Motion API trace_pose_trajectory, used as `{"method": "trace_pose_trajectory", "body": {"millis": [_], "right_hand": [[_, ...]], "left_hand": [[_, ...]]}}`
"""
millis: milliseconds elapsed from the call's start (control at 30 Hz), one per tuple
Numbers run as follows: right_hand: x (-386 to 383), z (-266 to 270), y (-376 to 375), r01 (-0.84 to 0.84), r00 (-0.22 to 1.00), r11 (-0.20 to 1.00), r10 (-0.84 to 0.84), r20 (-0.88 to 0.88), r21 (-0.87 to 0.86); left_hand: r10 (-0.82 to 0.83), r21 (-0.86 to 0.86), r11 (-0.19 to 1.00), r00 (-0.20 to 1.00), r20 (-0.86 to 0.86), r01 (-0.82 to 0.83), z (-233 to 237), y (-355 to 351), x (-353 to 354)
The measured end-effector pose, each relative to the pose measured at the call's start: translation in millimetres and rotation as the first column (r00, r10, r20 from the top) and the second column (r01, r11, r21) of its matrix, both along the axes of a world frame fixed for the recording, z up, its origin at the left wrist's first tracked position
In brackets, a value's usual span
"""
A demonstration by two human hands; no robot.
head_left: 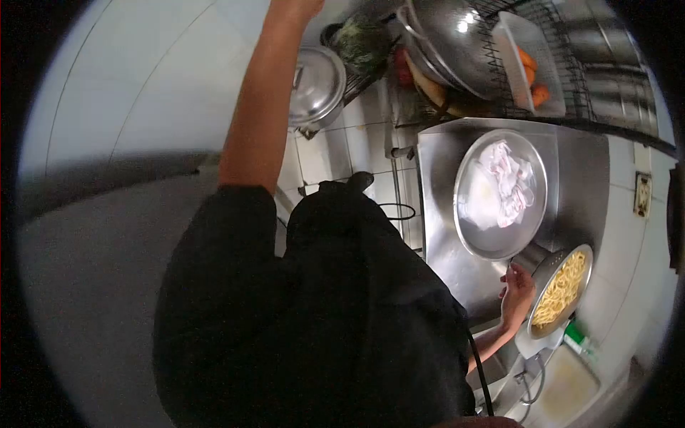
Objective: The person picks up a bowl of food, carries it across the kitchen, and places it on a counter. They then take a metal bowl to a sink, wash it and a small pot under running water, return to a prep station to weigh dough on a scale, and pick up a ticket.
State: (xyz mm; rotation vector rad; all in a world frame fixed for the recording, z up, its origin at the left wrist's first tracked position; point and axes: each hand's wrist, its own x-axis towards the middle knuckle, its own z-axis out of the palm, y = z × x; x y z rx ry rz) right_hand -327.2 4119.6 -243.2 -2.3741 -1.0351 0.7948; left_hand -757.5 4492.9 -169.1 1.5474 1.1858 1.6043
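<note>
My left arm reaches to the top edge of the view, where only part of my left hand (300,7) shows; its fingers are cut off. At the lower right, my right hand (519,289) is open with its fingers loosely bent, beside a metal colander (588,269) of yellow noodles (560,290). Nothing can be made out in its fingers. A large round metal bowl (467,239) above it holds a crumpled whitish, pinkish item (508,182). The bowl rests on a steel counter (446,264).
A lidded metal pot (314,85) stands near leafy greens (360,44) at the top. A wire rack (581,85) holds large metal pans (464,43) and a white basket (517,60) with orange items (528,68). A wall outlet (643,195) and a green-and-white container (575,335) are at right.
</note>
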Motion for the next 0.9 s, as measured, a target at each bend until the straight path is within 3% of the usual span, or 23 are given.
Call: {"method": "trace_pose_trajectory", "body": {"millis": [33,167,267,400,733,833,900], "right_hand": [[8,-6,3,-0.078,0.997,0.997,0.077,0.023,0.020],[-3,4,19,-0.193,0.981,0.981,0.192,-0.034,-0.005],[-1,-1,11,-0.286,0.958,0.958,0.286,-0.005,0.018],[-5,-1,-6,-0.220,0.976,0.976,0.220,0.011,-0.002],[0,-15,-30,-0.055,0.998,0.997,0.053,0.028,0.053],[-14,-15,-11,-0.044,0.998,0.999,0.043,0.035,0.023],[-32,-7,5,0.023,1.000,0.998,-0.024,0.014,0.059]], "left_hand": [[0.034,-0.158,0.986,0.995,-0.098,-0.050,-18,-17,-24],[0.200,-0.277,0.944,0.979,0.047,-0.179,-94,-81,-48],[0.273,-0.340,0.913,0.956,0.108,-0.223,-110,-122,-55],[0.323,-0.403,0.889,0.920,0.221,-0.215,-109,-141,-49],[0.148,-0.388,0.922,0.932,0.329,-0.010,-93,-86,8],[0.026,-0.379,0.923,0.977,0.212,0.058,-93,-52,18],[-0.044,-0.372,0.920,0.973,0.225,0.127,-86,-28,32]]}}
